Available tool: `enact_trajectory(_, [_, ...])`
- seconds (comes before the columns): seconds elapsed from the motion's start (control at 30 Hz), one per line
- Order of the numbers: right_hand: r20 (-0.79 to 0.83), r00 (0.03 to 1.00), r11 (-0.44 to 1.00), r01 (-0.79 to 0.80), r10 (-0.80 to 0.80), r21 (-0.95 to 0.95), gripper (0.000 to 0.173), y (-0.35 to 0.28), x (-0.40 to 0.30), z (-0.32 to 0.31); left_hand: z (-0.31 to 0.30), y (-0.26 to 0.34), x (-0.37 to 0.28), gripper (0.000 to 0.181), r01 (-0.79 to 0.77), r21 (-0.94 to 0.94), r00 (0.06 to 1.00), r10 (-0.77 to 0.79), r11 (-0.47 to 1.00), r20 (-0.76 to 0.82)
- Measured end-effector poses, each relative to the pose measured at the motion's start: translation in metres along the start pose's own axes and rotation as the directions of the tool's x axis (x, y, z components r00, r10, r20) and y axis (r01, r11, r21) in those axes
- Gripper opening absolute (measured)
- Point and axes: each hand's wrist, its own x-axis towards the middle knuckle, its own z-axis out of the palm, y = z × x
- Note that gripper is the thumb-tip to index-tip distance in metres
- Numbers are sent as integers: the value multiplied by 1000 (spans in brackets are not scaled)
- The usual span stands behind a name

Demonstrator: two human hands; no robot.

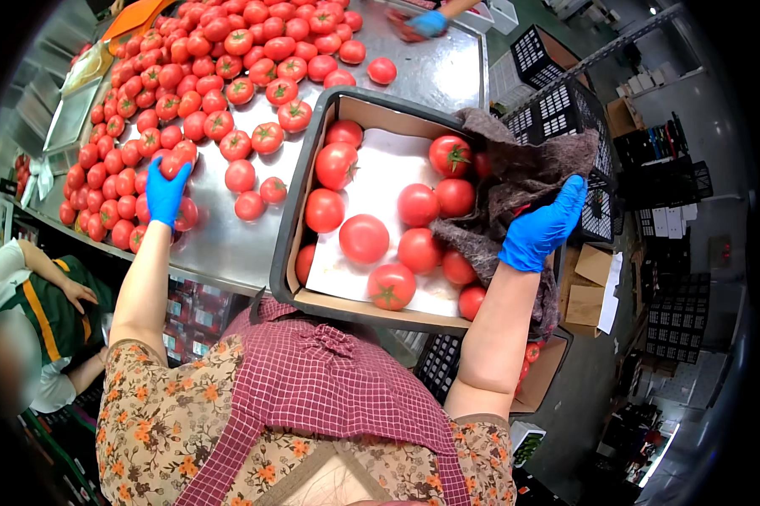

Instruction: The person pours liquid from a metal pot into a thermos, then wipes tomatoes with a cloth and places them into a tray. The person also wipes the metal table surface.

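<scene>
My left hand (166, 197), in a blue glove, has its fingers around a red tomato (177, 159) at the near side of a large tomato pile (190, 82). A black plastic crate (280, 253) with a cardboard lining and white paper (380, 171) stands before me. Inside are several large tomatoes (364, 239), mostly along the sides. My right hand (541, 228), also gloved in blue, holds a grey-brown cloth (512, 155) draped over the crate's right side. A small red patch shows between cloth and glove; what it belongs to is hidden.
The pile lies on a stainless-steel table (222, 246). Across it is another person's blue-gloved hand (429, 25). A person in a green apron (57, 303) is at the left. Black crates (544, 114) stand to the right, with a carton (585, 294) lower down.
</scene>
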Motion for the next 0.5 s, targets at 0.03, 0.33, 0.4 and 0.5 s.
enact_trajectory(0.03, [-32,999,1000,-4,5,25,55,1,0,-1,-11,-6,-7,67,16,93,1000,-17,996,7])
enact_trajectory(0.33, [172,985,1000,7,-4,-17,51,19,-5,4,41,222,-42,55,-518,-169,842,535,838,73])
enact_trajectory(0.4, [188,978,991,-109,93,75,50,26,0,0,56,294,-75,52,-468,-446,610,644,763,462])
enact_trajectory(0.5, [235,969,990,-104,80,93,48,42,6,0,101,339,-117,40,-752,-365,206,722,549,661])
